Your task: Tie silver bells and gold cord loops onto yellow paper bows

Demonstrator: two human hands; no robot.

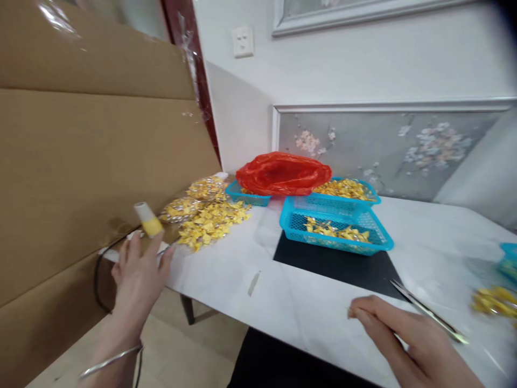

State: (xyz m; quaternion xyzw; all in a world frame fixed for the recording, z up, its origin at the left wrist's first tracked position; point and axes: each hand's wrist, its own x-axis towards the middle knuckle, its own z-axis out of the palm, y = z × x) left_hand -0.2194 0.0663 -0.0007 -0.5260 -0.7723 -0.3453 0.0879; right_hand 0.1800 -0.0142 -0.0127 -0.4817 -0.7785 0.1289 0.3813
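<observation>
One white marbled table (pixel 291 302) by wall (pixel 363 64); left fingers (pixel 135 249) spread, right fingers (pixel 377 310) pressed together.

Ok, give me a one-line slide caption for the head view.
Left hand spread near a yellow-white cylinder, right hand pinched beside tweezers, blue mesh basket of yellow pieces beyond.

Single head-worn view, looking forward and down across white marbled tabletop (pixel 299 302) toward pale wall (pixel 343 70); bare left hand (pixel 140 272) and bare right hand (pixel 407 334) near, brown cardboard panel (pixel 97 172) close at left.
</observation>
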